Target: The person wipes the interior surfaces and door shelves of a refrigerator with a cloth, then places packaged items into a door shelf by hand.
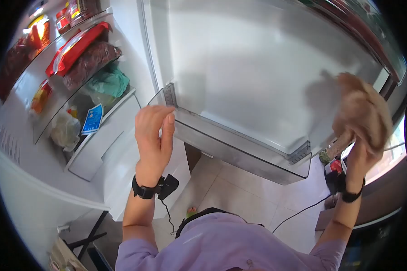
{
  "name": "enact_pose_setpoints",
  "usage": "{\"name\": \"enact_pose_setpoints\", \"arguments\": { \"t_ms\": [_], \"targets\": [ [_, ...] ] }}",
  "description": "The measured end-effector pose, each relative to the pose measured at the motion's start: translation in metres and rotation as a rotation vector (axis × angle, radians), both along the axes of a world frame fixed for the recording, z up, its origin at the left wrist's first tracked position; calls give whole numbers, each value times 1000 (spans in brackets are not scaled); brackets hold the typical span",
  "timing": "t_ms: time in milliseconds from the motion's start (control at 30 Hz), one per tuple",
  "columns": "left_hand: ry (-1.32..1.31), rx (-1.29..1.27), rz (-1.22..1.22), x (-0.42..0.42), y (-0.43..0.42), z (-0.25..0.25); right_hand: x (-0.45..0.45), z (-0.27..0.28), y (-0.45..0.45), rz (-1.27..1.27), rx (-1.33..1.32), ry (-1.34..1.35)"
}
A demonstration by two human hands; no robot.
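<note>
My left hand (153, 131) is at the left end of the clear door bin (239, 151). Its fingers are bent forward and the thumb stands apart, with nothing seen between them. The fingertips are blurred, and I cannot tell whether they touch the bin. At the right, my right hand (365, 156) grips a bunched brown cloth (364, 108) raised near the outer side of the white fridge door panel (257, 67). The cloth is smeared by motion and hides most of the fingers. Both wrists wear black straps with cabled devices.
To the left, the fridge interior has glass shelves holding a red packet (77, 49), a dark bag (92, 65), a green bag (108, 82) and a blue card (92, 119). A white drawer (104, 140) sits below. Tiled floor (226, 185) lies under the door; packets stand beyond it.
</note>
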State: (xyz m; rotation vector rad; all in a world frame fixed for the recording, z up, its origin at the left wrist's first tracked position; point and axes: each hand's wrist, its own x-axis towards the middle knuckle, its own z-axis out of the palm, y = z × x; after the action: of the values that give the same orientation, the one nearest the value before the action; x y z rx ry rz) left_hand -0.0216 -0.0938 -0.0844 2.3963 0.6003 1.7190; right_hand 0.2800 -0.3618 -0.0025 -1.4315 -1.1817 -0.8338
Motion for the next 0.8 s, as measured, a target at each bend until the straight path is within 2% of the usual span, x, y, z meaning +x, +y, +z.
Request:
{"name": "enact_pose_setpoints", "arguments": {
  "t_ms": [67,133,167,267,333,400,500,600,667,733,800],
  "targets": [
    [14,44,3,-1,11,-7,-24,37,29,-71,-210,-470],
    [-25,131,10,9,15,-10,-38,54,36,-185,-518,-635],
    [-55,112,23,12,17,-14,-58,56,46,-122,-526,-438],
    [-85,60,-23,15,22,-21,-71,44,61,114,-333,165],
    [-91,38,-29,18,25,-26,-58,51,44,330,-476,668],
    [-53,18,-47,16,26,-27,-51,47,34,517,-339,892],
    [-53,23,-111,12,29,-28,-77,46,45,491,-17,805],
    [-26,34,-152,8,32,-29,-77,41,61,117,-137,360],
    [-13,34,-177,6,34,-28,-74,45,80,67,-324,402],
    [2,38,-202,4,36,-28,-69,48,111,-73,-419,166],
    [23,45,-221,2,38,-28,-73,52,138,-47,-406,-47]
  ]
}}
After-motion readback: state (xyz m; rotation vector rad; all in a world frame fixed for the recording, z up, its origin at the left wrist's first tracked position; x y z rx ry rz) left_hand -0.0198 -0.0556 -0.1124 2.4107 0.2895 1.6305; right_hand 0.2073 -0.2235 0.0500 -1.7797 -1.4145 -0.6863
